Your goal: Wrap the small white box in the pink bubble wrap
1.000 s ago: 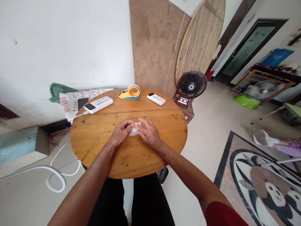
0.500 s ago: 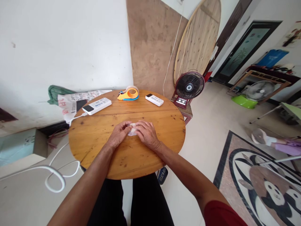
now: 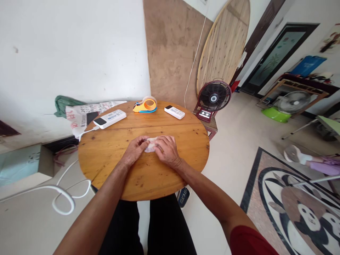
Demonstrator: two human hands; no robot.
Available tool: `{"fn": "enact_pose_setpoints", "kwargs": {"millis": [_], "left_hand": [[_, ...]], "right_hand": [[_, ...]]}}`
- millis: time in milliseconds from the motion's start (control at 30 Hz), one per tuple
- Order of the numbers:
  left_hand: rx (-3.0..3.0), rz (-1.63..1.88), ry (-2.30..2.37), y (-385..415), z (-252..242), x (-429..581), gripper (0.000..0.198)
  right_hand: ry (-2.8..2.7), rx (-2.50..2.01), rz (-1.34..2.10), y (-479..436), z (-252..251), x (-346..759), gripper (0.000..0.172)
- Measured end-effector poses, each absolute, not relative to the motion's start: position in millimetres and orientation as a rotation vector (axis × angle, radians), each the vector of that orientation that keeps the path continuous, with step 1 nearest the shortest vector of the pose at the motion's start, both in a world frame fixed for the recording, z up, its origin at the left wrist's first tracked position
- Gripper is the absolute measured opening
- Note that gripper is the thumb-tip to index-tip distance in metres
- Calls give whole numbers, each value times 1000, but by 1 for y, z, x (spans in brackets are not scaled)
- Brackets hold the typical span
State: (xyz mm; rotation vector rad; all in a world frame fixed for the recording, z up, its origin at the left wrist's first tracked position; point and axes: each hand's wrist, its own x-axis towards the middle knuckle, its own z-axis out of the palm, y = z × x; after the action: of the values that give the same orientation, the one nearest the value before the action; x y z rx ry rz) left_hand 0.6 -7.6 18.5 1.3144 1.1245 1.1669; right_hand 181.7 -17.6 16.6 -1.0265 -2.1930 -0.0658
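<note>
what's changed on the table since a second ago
The right hand has drawn its spread fingers closer together over the small whitish packet; nothing was let go. The left hand still holds it, and the tape dispenser stays where it was.

left grip (image 3: 133, 151) + right grip (image 3: 168, 151) | both fingering translucent packet (image 3: 150, 146) | wooden table (image 3: 151, 184) beneath | tape dispenser (image 3: 145, 106) beyond

One plastic piece (image 3: 150, 148), two white devices (image 3: 111, 119) (image 3: 174, 112), two fans (image 3: 214, 97) (image 3: 293, 102)
</note>
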Motion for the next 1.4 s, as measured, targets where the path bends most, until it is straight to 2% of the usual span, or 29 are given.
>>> {"fn": "enact_pose_setpoints", "kwargs": {"millis": [333,600,1067,1400], "left_hand": [[1306,1175,1131,-7,17,0,50],[1303,1189,1110,-7,17,0,46],[1132,1361,1174,3,7,-3,55],[1097,1418,1227,3,7,-6,42]], "right_hand": [[-2170,-1132,-23,-18,20,186,34],[-2285,-1095,-100,-19,19,182,30],[-2087,-1163,-84,-17,18,188,26],[-2076,-1157,-87,-16,15,187,29]]}}
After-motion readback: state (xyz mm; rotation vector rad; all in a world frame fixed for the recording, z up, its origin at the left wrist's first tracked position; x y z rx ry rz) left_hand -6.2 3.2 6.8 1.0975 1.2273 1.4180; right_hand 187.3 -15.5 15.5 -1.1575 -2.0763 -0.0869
